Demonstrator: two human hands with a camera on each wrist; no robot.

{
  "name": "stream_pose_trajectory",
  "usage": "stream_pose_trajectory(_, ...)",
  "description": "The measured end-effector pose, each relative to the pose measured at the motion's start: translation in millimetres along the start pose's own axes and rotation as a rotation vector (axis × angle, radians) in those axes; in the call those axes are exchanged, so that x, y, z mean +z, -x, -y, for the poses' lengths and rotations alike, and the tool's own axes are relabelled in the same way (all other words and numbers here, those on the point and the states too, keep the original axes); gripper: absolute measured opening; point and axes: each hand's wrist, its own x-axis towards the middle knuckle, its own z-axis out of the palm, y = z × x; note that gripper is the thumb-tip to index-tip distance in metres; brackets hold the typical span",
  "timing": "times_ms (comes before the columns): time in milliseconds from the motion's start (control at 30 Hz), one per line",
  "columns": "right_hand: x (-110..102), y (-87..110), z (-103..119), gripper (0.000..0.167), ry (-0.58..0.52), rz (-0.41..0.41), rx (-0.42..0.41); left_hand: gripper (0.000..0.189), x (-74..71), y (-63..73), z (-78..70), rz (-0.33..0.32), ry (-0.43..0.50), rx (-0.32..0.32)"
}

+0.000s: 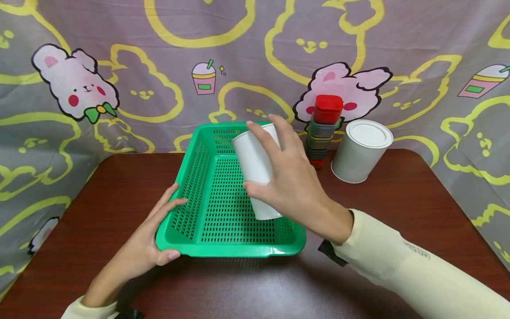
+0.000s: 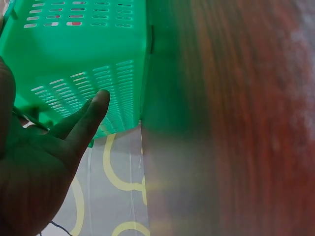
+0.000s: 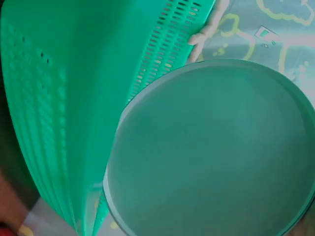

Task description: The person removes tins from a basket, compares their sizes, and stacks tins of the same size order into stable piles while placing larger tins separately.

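Observation:
A green plastic basket (image 1: 229,250) with slotted walls and floor is on the brown table. My left hand (image 1: 139,243) grips its near left corner, thumb at the front and fingers over the left rim; the left wrist view shows fingers (image 2: 88,118) along the outer wall. With its fingers around a white cylindrical can (image 1: 255,161), my right hand (image 1: 296,184) holds it tilted over the basket's right half. The can's round end (image 3: 211,152) fills much of the right wrist view. Whether the can touches the basket, I cannot tell.
Behind the basket's right side, a stack of small containers (image 1: 322,130) with a red top stands near the back edge. A second, larger white can (image 1: 360,153) is upright to its right. A patterned cloth (image 1: 155,88) hangs behind the table (image 1: 398,230).

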Motion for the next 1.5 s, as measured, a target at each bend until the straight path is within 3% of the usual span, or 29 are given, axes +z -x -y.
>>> stream_pose_trajectory(400, -19.0, 19.4, -10.5, 0.094, 0.131, -0.169, -0.13, 0.093, 0.7, -1.0, 0.3, -0.001, 0.001, 0.01)
stream_pose_trajectory(867, -27.4, 49.6, -46.3, 0.094, 0.156, -0.37, -0.248, 0.093, 0.9, -1.0, -0.8, -0.003, -0.009, 0.003)
stream_pose_trajectory(1033, -26.4, 62.2, -63.2, 0.095, 0.162, -0.421, -0.231, 0.093, 1.1, -0.6, -0.8, -0.003, -0.012, -0.001)
stream_pose_trajectory(1500, -25.0, 90.9, -113.7, 0.096, 0.221, -0.445, -0.104, 0.092, 1.1, -0.5, 0.0, -0.003, -0.011, 0.001)
